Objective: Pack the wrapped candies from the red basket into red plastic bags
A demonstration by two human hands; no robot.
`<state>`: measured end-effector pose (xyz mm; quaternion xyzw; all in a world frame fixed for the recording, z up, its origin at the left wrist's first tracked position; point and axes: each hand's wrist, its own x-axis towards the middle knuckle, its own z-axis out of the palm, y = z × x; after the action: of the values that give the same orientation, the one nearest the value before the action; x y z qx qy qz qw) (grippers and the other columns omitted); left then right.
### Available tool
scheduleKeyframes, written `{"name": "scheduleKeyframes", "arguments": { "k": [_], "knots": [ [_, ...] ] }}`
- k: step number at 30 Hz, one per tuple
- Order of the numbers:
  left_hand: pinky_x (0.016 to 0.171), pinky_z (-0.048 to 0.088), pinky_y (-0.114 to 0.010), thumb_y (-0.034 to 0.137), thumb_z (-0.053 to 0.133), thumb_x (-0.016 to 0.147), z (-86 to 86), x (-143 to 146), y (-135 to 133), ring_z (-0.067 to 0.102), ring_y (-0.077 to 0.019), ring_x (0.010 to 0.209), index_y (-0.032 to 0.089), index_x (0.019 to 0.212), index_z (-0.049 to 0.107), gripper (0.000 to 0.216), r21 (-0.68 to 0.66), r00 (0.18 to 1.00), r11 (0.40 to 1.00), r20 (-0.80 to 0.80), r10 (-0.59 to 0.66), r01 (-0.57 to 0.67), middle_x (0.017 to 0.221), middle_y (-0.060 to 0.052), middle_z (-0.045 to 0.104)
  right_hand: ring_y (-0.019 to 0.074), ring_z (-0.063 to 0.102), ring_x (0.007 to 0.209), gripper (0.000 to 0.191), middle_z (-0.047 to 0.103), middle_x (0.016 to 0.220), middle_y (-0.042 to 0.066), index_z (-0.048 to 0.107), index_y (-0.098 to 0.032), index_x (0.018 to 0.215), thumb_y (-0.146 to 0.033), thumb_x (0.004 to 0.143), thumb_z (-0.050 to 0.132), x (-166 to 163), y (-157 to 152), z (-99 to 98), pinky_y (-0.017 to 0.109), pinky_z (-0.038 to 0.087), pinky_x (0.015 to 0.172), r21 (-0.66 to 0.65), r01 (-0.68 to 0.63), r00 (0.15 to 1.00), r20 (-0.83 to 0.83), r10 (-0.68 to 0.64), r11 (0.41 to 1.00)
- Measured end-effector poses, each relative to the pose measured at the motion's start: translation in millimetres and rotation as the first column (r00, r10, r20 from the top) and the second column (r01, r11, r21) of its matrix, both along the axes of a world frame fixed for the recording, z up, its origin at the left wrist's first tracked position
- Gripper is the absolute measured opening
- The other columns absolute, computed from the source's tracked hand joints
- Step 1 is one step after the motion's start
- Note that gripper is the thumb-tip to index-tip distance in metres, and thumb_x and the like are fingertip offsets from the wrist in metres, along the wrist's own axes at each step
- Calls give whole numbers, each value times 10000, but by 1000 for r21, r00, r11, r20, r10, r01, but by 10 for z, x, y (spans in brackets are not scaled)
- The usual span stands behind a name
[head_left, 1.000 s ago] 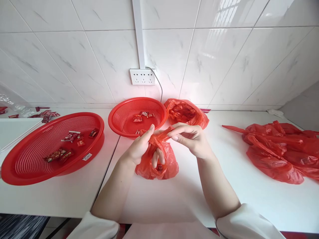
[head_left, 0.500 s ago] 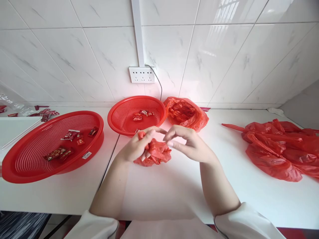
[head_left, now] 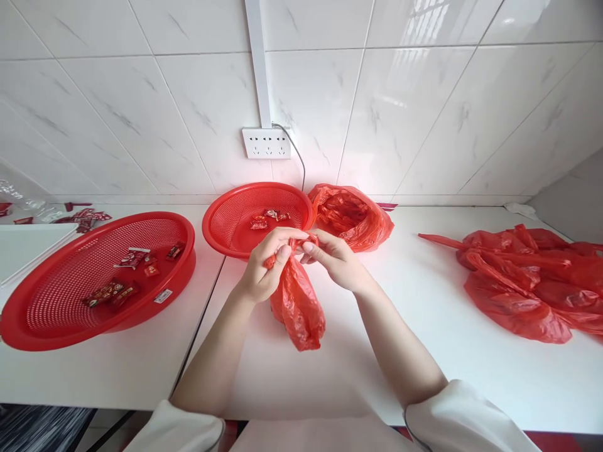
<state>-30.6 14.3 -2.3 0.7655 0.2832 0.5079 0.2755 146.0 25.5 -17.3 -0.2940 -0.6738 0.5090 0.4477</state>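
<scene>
While both hands meet, a red bag [head_left: 301, 311] hangs just below their fingers, its long axis running toward the person and slightly rightward; whether it touches the surface [head_left: 358, 376], I can't tell. The left hand [head_left: 267, 267], nearer the bag's body, has its fingers closed around the neck; the right hand [head_left: 333, 258] pinches the gathered top. Printed sweets [head_left: 104, 292] and a white label [head_left: 162, 295] on the large basket [head_left: 183, 273] are unreadable from here.

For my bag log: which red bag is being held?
The front middle bag, its top in the left hand and right hand; the open bag beside the small basket and the heap at right are not held.
</scene>
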Motion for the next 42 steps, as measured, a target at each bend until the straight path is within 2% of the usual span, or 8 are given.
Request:
{"name": "scheduleKeyframes", "arguments": {
  "k": [7, 14, 19, 23, 26, 34, 37, 42],
  "knots": [
    [826, 514, -344, 431, 341, 974, 2, -64, 19, 619, -164, 856, 233, 1288, 554, 428, 0, 980, 984, -98, 176, -176, 1200, -112, 578, 165, 600, 842, 257, 661, 935, 41, 666, -206, 837, -461, 808, 657, 139, 48, 28, 322, 503, 784, -61, 167, 980, -100, -173, 984],
    [969, 446, -363, 372, 306, 992, 173, -270, -44, 597, -201, 1089, 254, 1185, 659, 420, 167, 836, 886, -295, 464, -433, 1145, -46, 686, 203, 605, 855, 369, 643, 962, 43, 599, -208, 612, -498, 839, 586, 411, 87, 103, 376, 501, 796, -22, 210, 972, -106, -211, 978],
    [901, 464, -316, 375, 308, 989, 256, -463, -56, 625, -191, 1067, 266, 1159, 679, 422, 182, 734, 838, -410, 541, -515, 1103, -14, 714, 215, 613, 729, 496, 572, 608, 20, 622, -241, 669, -628, 894, 407, 717, 145, 112, 405, 472, 814, -30, 536, 844, 56, -533, 844],
    [810, 471, -308, 427, 310, 977, 311, -572, -50, 670, -204, 933, 293, 1105, 710, 442, 153, 621, 768, -501, 602, -622, 1011, 3, 743, 226, 613, 735, 579, 614, 678, 57, 507, -218, 507, -681, 848, 438, 1004, 145, 111, 368, 468, 680, -10, 732, 679, 90, -728, 682],
    [707, 465, -301, 468, 318, 964, 326, -536, -67, 661, -199, 739, 278, 1103, 716, 462, 13, 657, 807, -573, 490, -590, 889, -13, 757, 193, 588, 648, 566, 622, 692, 60, 464, -214, 502, -678, 825, 484, 1118, 105, 111, 322, 422, 551, 27, 776, 628, 54, -776, 630],
    [454, 303, -277, 598, 350, 907, 214, -360, -55, 470, -150, 433, 214, 698, 724, 576, -235, 664, 845, -727, 174, -480, 572, -22, 631, 169, 553, 584, 517, 551, 558, 24, 591, -194, 560, -614, 849, 509, 1205, -64, 198, 292, 357, 514, 194, 649, 647, 368, -668, 735],
    [472, 324, -270, 568, 426, 889, 195, -314, -40, 540, -170, 500, 258, 848, 742, 444, -202, 660, 871, -732, 170, -448, 625, -8, 654, 181, 585, 661, 434, 668, 754, 46, 666, -201, 718, -571, 874, 501, 1140, -112, 241, 307, 405, 575, 280, 525, 619, 522, -586, 804],
    [715, 477, -286, 487, 503, 876, 242, -310, -51, 669, -220, 869, 324, 1165, 659, 367, -145, 732, 895, -637, 241, -421, 1061, -7, 720, 226, 608, 905, 328, 665, 1020, 77, 639, -222, 990, -514, 879, 538, 670, -140, 158, 363, 465, 758, 465, 407, 586, 528, -615, 786]
  ]
}}
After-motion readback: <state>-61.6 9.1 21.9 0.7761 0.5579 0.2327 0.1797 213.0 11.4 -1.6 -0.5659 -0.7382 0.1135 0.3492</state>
